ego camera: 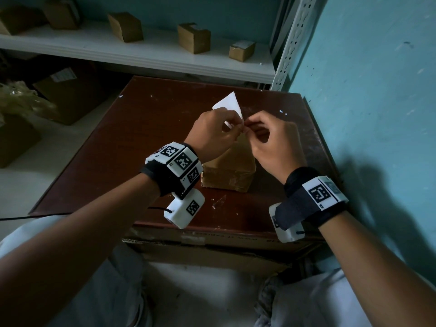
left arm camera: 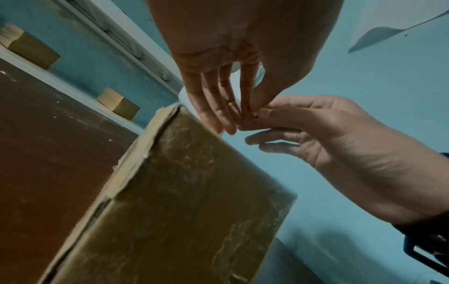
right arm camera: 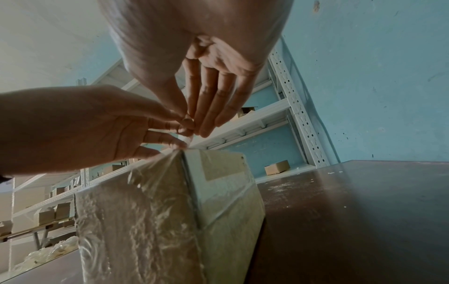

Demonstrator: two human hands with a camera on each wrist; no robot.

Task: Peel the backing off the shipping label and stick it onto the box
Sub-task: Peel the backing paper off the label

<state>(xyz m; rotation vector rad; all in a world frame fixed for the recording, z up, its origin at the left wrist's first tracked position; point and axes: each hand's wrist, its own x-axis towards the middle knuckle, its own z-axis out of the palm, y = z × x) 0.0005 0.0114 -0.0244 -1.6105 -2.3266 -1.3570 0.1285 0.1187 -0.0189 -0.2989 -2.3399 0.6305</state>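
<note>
I am seeing the box (ego camera: 230,169) sitting on the table (ego camera: 122,149) directly under my hands, which are meeting above it; the label (ego camera: 228,103) is sticking up just beyond my left hand (ego camera: 213,135), and the shelf (ego camera: 141,53) is running farther behind, small boxes (ego camera: 194,37) resting on it.

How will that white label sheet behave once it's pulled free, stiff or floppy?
Probably floppy: the shipping label is a thin white sheet, pinched at one corner by the left hand and right hand. Likely very light, held by fingertips alone. Its free end sticks up, so it may curl or cling.
</note>
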